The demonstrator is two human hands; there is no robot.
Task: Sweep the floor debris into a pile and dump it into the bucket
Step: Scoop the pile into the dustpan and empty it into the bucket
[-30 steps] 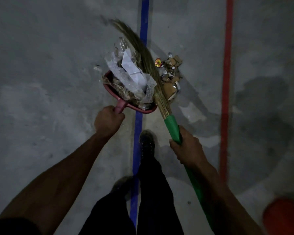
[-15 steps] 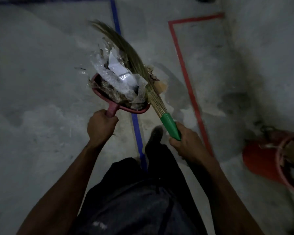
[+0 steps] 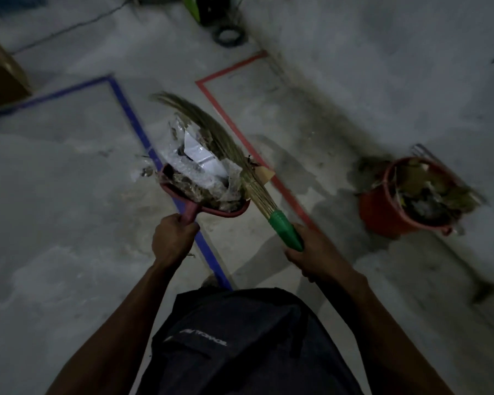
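Observation:
My left hand (image 3: 173,238) grips the handle of a red dustpan (image 3: 226,210) held above the floor. The pan is heaped with debris (image 3: 200,163): clear plastic wrap, white paper and dry scraps. My right hand (image 3: 314,252) grips the green handle of a straw broom (image 3: 283,228). Its bristles (image 3: 211,132) lie across the load from the right and press on it. A red bucket (image 3: 382,215) stands on the floor to the right, by the wall, filled with leaves and rubbish.
Blue tape (image 3: 131,115) and red tape (image 3: 234,124) mark lines on the grey concrete floor. A brown box (image 3: 0,75) sits at the far left. A green object (image 3: 194,10) and a dark ring (image 3: 228,37) lie at the top by the wall.
The view has swung right. The dustpan has risen off the floor with its load, the broom still on top. The red bucket has come fully into view.

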